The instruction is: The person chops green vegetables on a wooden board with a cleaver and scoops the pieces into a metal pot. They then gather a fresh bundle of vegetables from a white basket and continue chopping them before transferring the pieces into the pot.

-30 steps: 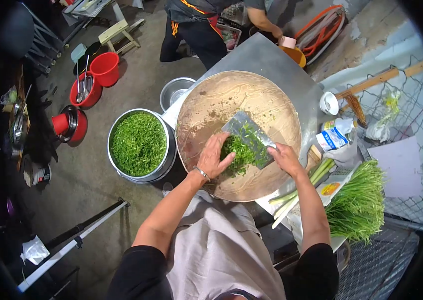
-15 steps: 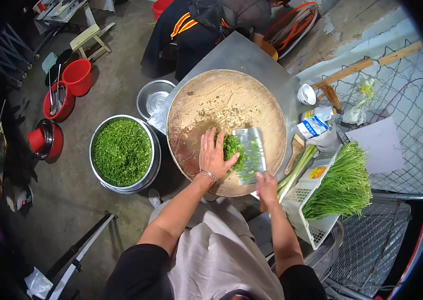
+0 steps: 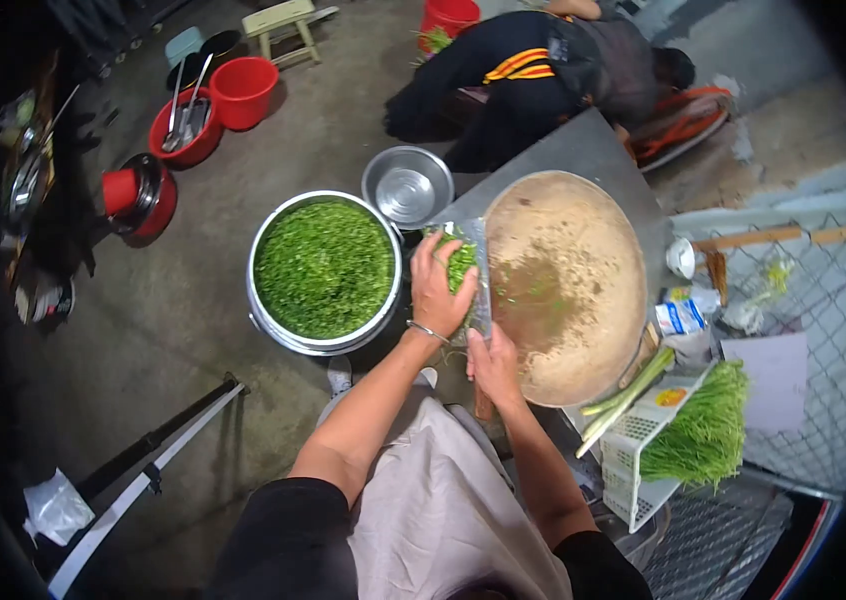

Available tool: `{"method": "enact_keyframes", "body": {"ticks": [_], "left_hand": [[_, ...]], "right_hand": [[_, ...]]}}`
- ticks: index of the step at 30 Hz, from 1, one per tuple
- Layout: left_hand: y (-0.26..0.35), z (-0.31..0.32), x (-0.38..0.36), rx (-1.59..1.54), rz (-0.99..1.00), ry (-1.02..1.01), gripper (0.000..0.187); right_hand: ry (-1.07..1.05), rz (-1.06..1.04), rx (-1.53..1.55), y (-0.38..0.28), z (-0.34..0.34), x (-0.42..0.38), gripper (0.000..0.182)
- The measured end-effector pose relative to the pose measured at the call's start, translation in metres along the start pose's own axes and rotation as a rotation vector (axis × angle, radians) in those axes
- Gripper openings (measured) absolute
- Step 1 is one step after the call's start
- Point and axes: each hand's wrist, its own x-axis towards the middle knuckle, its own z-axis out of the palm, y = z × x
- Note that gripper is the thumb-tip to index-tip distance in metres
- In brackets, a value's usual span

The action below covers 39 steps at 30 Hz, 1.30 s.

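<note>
My right hand point(image 3: 495, 365) is wrapped round the handle of a cleaver point(image 3: 484, 290), its blade standing on edge past the left rim of the round wooden chopping block point(image 3: 593, 215). Against that blade, my left hand point(image 3: 435, 295) cups a heap of chopped greens point(image 3: 460, 263), its fingers curled over them. Left of my hands stands a large metal pot point(image 3: 318, 348), filled almost to the rim with finely chopped greens point(image 3: 323, 265). Wet green bits and a dark damp patch mark the block's surface.
A metal basin point(image 3: 408, 190) sits behind the pot. On the right are a white crate point(image 3: 623, 470) with long green stalks point(image 3: 698, 425) and a white bowl point(image 3: 680, 257). Another person point(image 3: 543, 75) bends beyond the metal table point(image 3: 583, 140). Red tubs point(image 3: 243, 95) stand at the far left.
Both hands have moved left with the cleaver and the chopped greens, from the middle of the block to past its left edge, nearer the pot. My view has turned left.
</note>
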Motion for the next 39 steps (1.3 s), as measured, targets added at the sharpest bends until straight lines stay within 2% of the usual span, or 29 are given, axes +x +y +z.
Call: {"method": "enact_keyframes", "body": {"ticks": [2,3,5,6,8,9,11,14,15,16,17,19,20,23,26,27,29,32,33,34,36,37,39], "left_hand": [[-0.05,-0.028,0.005,-0.028,-0.092,0.029,0.043],[-0.088,-0.041,0.005,-0.061,-0.158,-0.038,0.042],[-0.129,-0.067,0.008,0.522,-0.357,-0.166,0.046],[-0.148,-0.082,0.009,0.525,-0.493,-0.186,0.052],[-0.177,-0.113,0.016,0.394,-0.447,-0.051,0.053],[-0.182,-0.127,0.015,0.318,-0.408,-0.039,0.054],[-0.16,-0.161,0.025,0.165,-0.329,-0.024,0.055],[-0.15,-0.158,0.016,0.378,-0.26,-0.23,0.055],[-0.145,-0.148,0.008,0.346,-0.203,-0.256,0.06],[-0.122,-0.153,0.012,0.338,-0.119,-0.446,0.07],[-0.107,-0.152,0.004,0.289,-0.013,-0.523,0.079],[-0.088,-0.146,-0.005,0.193,0.064,-0.676,0.08],[-0.085,-0.148,-0.009,0.134,0.089,-0.734,0.08],[-0.092,-0.158,-0.002,0.161,0.068,-0.776,0.084],[-0.113,-0.165,0.0,0.194,0.08,-0.726,0.08],[-0.123,-0.162,0.0,0.282,0.052,-0.729,0.076],[-0.154,-0.157,0.004,0.369,-0.135,-0.73,0.074],[-0.21,-0.161,0.008,0.496,-0.436,-0.844,0.069],[-0.226,-0.164,0.007,0.491,-0.534,-0.817,0.071],[-0.228,-0.168,0.006,0.459,-0.478,-0.714,0.074],[-0.22,-0.181,0.003,0.399,-0.364,-0.512,0.08],[-0.203,-0.188,0.007,0.369,-0.244,-0.448,0.098],[-0.148,-0.204,0.023,0.359,-0.011,-0.619,0.106]], "right_hand": [[-0.03,-0.132,-0.176,0.002,0.043,0.014,0.021],[-0.081,-0.096,-0.132,-0.013,0.064,0.018,0.022],[-0.182,-0.037,-0.105,-0.021,0.097,0.035,0.032],[-0.166,-0.111,-0.148,-0.011,0.107,0.039,0.032],[-0.127,-0.273,-0.229,-0.007,0.122,0.05,0.032],[-0.113,-0.267,-0.242,-0.008,0.123,0.049,0.032],[-0.187,-0.049,-0.157,-0.035,0.118,0.047,0.032],[-0.235,0.182,0.056,-0.045,0.12,0.066,0.021],[-0.252,0.247,0.116,-0.052,0.12,0.07,0.018],[-0.269,0.307,0.178,-0.058,0.119,0.077,0.015],[-0.299,0.316,0.223,-0.062,0.118,0.079,0.014],[-0.36,0.344,0.315,-0.066,0.115,0.081,0.012],[-0.405,0.397,0.327,-0.07,0.112,0.08,0.017],[-0.456,0.418,0.338,-0.084,0.107,0.072,0.016],[-0.498,0.496,0.402,-0.086,0.102,0.06,0.013],[-0.511,0.511,0.41,-0.086,0.1,0.054,0.013],[-0.538,0.545,0.433,-0.093,0.094,0.043,0.01],[-0.548,0.503,0.338,-0.074,0.089,0.031,0.019],[-0.505,0.417,0.158,-0.077,0.092,0.025,0.033],[-0.523,0.289,-0.028,-0.096,0.091,0.017,0.057],[-0.407,-0.437,-0.438,-0.062,0.097,0.022,0.051],[-0.415,-0.397,-0.534,-0.066,0.098,0.019,0.048],[-0.43,-0.322,-0.72,-0.082,0.101,0.017,0.041]]}}
